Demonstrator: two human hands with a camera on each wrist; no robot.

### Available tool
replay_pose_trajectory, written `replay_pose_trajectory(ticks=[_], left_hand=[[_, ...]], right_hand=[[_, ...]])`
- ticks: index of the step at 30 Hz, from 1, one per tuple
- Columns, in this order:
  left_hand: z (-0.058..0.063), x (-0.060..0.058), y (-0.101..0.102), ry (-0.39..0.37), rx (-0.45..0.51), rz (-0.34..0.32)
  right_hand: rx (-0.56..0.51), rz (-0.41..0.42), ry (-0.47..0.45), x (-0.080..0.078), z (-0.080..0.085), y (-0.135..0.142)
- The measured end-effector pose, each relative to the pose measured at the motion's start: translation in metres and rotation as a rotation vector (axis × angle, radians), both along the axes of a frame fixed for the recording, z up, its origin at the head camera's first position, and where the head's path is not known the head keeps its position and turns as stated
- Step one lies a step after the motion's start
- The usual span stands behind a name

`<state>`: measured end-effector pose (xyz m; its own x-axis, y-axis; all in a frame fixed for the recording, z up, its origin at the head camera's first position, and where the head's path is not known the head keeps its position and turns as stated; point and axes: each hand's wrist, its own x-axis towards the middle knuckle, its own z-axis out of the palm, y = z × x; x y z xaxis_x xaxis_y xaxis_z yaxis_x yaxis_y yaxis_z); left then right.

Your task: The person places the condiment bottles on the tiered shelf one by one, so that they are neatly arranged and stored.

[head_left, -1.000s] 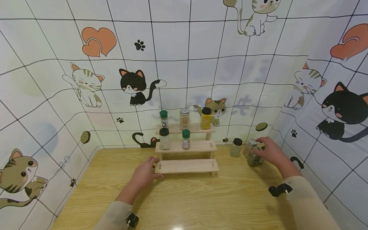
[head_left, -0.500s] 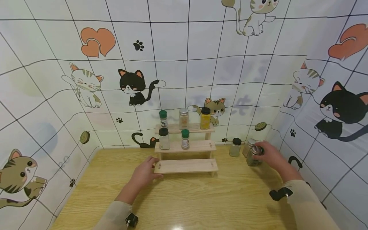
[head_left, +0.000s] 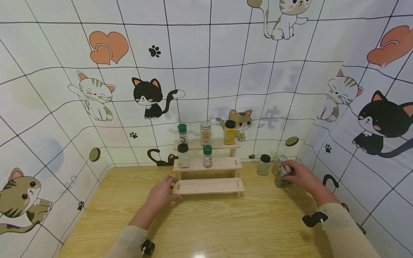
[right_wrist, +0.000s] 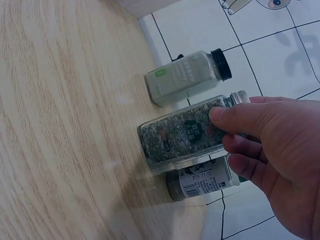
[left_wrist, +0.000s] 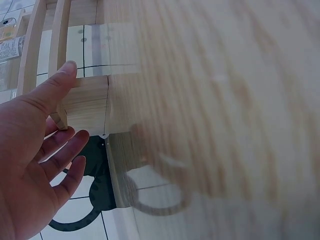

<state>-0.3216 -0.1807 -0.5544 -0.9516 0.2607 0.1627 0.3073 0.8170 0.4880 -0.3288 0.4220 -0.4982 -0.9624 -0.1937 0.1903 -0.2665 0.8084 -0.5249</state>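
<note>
Seemingly, pickup: right hand (right_wrist: 280, 155) pinches a herb jar (right_wrist: 182, 132).
Left hand (head_left: 161, 191), loosely curved, grips the rack (head_left: 209, 186) end; lifting likely means avoiding nearby jars (right_wrist: 185, 77).

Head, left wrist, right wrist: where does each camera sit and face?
Head: on the head, forward and down at the rack; left hand, right hand and sleeves show.
Left wrist: on that wrist, toward the rack's end; left hand shows.
Right wrist: on that wrist, toward the gripped jar; right hand shows.
Shared: head and right wrist both show that jar in the right hand.
</note>
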Motion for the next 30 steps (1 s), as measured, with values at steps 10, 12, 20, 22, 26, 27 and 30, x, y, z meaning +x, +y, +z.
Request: replay_pose_trajectory(ticks=[10, 12, 20, 22, 26, 27, 30], left_hand=[[0.004, 0.004, 0.000, -0.002, -0.001, 0.006], [0.005, 0.004, 0.001, -0.003, -0.002, 0.009], [0.006, 0.006, 0.003, -0.003, -0.011, 0.007], [0.007, 0.006, 0.003, -0.004, -0.008, 0.008], [0.007, 0.006, 0.003, -0.005, -0.012, 0.010], [0.007, 0.006, 0.003, -0.005, -0.012, 0.011], [0.006, 0.005, 0.002, -0.002, -0.010, 0.013]], right_hand=[[-0.068, -0.001, 0.077, 0.006, -0.011, -0.019], [-0.094, 0.005, 0.101, 0.008, -0.008, -0.026], [-0.173, 0.051, 0.099, 0.006, 0.016, -0.055], [-0.188, 0.065, 0.092, 0.006, 0.024, -0.063], [-0.204, 0.091, 0.106, 0.003, 0.039, -0.079], [-0.209, 0.094, 0.111, 0.001, 0.042, -0.083], [-0.236, 0.122, 0.114, -0.003, 0.051, -0.095]])
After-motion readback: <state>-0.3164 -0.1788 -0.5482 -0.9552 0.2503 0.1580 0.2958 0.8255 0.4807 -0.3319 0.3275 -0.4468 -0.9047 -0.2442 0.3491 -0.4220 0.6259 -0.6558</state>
